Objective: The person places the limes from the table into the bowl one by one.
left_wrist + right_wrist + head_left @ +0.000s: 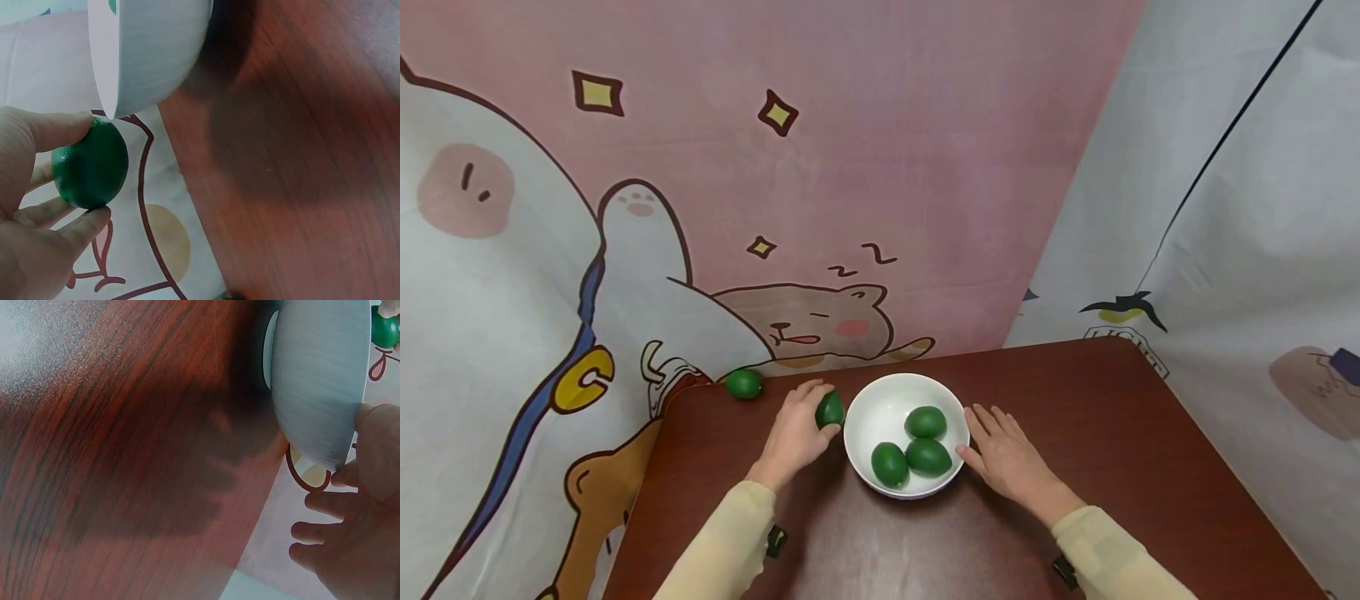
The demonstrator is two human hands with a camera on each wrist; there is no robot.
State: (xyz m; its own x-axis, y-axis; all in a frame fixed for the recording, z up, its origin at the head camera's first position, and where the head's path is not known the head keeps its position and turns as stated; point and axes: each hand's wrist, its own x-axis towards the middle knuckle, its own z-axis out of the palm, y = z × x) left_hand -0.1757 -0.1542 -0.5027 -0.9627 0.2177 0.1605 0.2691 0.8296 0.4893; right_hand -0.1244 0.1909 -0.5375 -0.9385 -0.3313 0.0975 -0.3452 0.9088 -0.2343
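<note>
A white bowl (867, 417) stands on the table with three green limes in it, one lime (926, 422) behind the other two. Just left of its rim, my left hand (795, 431) holds another lime (91, 164) between thumb and fingertips, raised above the table. At the bowl's right side is my right hand (1004, 451), its fingers spread. In the right wrist view, the thumb and a fingertip of that hand are right at the bowl's rim (350, 440). One more lime (744, 384) lies at the table's far left corner.
The dark red-brown wooden table (1075, 400) ends at a back edge just behind the bowl. A printed cartoon cloth (925, 167) hangs behind and to the sides of it. Both forearms wear pale yellow sleeves (722, 533).
</note>
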